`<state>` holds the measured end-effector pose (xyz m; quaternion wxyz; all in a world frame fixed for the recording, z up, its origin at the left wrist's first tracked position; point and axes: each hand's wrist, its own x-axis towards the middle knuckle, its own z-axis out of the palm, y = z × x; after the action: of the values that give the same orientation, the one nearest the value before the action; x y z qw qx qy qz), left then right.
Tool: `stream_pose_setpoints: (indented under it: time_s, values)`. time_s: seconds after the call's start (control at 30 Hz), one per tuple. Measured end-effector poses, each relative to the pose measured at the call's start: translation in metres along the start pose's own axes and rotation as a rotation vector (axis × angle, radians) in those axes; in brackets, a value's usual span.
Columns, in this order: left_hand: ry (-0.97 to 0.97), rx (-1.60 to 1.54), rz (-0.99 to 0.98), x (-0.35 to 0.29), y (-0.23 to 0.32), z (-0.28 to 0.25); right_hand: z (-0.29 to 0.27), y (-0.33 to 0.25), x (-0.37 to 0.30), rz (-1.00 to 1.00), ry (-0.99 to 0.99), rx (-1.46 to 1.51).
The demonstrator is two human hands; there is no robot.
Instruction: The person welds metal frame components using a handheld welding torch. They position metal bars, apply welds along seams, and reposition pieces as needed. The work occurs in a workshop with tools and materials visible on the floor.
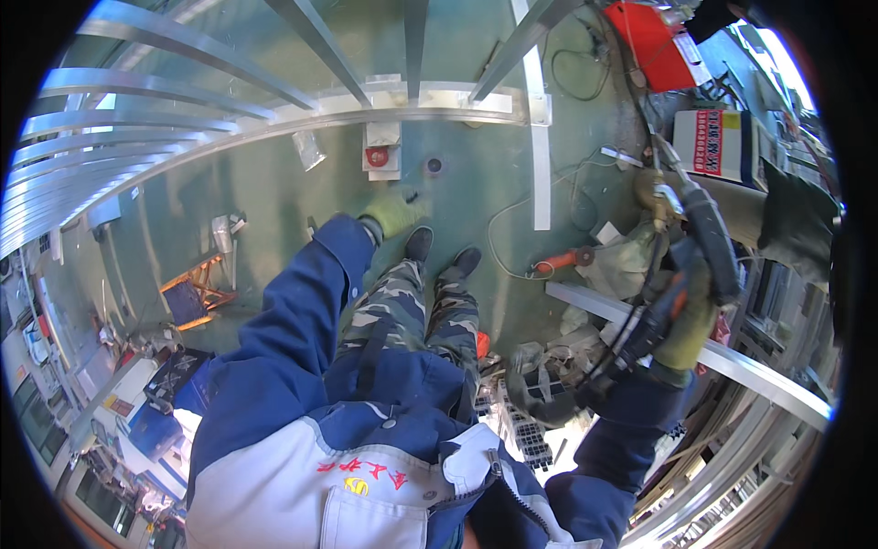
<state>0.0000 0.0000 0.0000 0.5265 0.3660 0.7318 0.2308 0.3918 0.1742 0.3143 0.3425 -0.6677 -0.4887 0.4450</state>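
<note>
My left hand [394, 211], in a yellow-green work glove, reaches forward above the green floor, over my left shoe. Blur hides how its fingers lie. Just beyond it is a small dark round piece [434, 166], with a white box bearing a red disc [377, 156] to its left. Off to the right, my gloved right hand [692, 320] is closed round a black curved piece of gear [640, 340] with straps or cables and a touch of orange. Its exact kind I cannot make out. A brass-coloured fitting with a hose [660, 197] shows close above it.
A long metal frame with parallel bars [302, 121] spans the far left. An orange hand tool [562, 261] lies on the floor beside a looping cable and plastic bags [622, 265]. A pale metal bar [750, 377] crosses at right. An orange stand [197, 293] is left.
</note>
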Motion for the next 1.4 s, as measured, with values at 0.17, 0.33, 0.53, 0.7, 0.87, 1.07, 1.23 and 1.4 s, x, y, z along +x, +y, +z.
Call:
stream_pose_setpoints:
  time_s: [0.17,0.33,0.53,0.7,0.87,1.07,1.23,1.4]
  values:
    - [0.110,-0.064,-0.022,0.008,0.039,-0.017,0.048,0.080,0.024,-0.221,-0.215,-0.005]
    - [0.131,-0.149,-0.141,-0.005,0.013,-0.013,0.089,0.122,0.045,-0.154,-0.173,0.077]
    - [0.290,-0.109,-0.231,-0.008,0.010,-0.013,0.110,0.157,0.068,-0.021,-0.223,0.168]
    - [0.389,-0.258,-0.183,0.020,0.026,-0.018,0.119,0.201,0.090,-0.076,-0.369,0.140]
    - [0.409,-0.180,-0.091,0.047,0.056,-0.012,0.178,0.161,0.090,0.179,-0.419,0.278]
    - [0.452,-0.145,0.085,0.127,0.066,0.006,0.206,0.182,0.122,0.240,-0.535,0.256]
    - [0.535,-0.124,0.250,0.192,0.067,0.009,0.226,0.201,0.140,0.357,-0.536,0.358]
    - [0.475,0.019,0.317,0.233,0.061,0.006,0.238,0.209,0.149,0.336,-0.530,0.323]
